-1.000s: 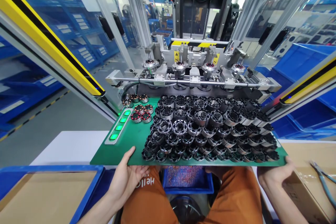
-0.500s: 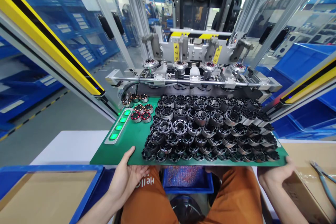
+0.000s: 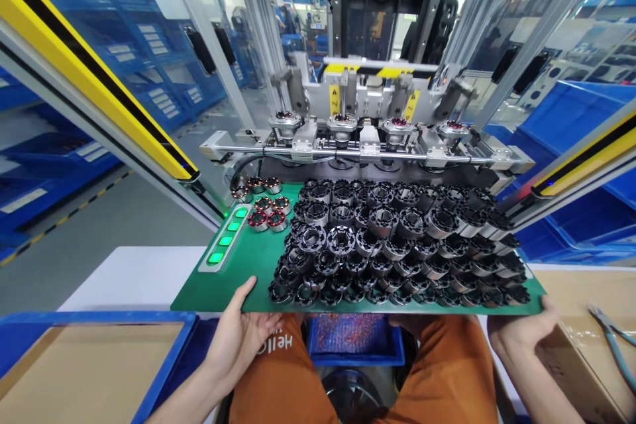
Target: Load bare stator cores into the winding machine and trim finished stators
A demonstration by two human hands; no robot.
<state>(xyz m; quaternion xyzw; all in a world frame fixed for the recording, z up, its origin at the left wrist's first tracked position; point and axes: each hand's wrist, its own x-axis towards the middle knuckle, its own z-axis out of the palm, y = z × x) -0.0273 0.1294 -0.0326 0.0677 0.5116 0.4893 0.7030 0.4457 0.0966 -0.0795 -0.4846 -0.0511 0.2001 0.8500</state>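
Note:
My left hand [image 3: 248,331] grips the front edge of a green board [image 3: 223,291], its thumb on top and its fingers curled beneath. At the board's right front corner, my right hand [image 3: 527,328] has its thumb against the edge, with the other fingers mostly hidden below. Rows of bare black-and-silver stator cores [image 3: 382,242] cover much of the board, stacked in places. Several stators wound with copper or red wire [image 3: 268,205] sit at the back left. Neither hand touches a core.
Behind the board stands a winding machine [image 3: 368,142] carrying stators on its spindles. Green lit buttons [image 3: 226,241] line the board's left side. Yellow posts [image 3: 99,66] flank the station. A blue bin [image 3: 355,341] sits below, a blue tray [image 3: 191,338] left, pliers [image 3: 613,338] on cardboard right.
Both hands and the stators on the board stay in place. The machine's rear carriage with the yellow-striped bar has shifted slightly downward.

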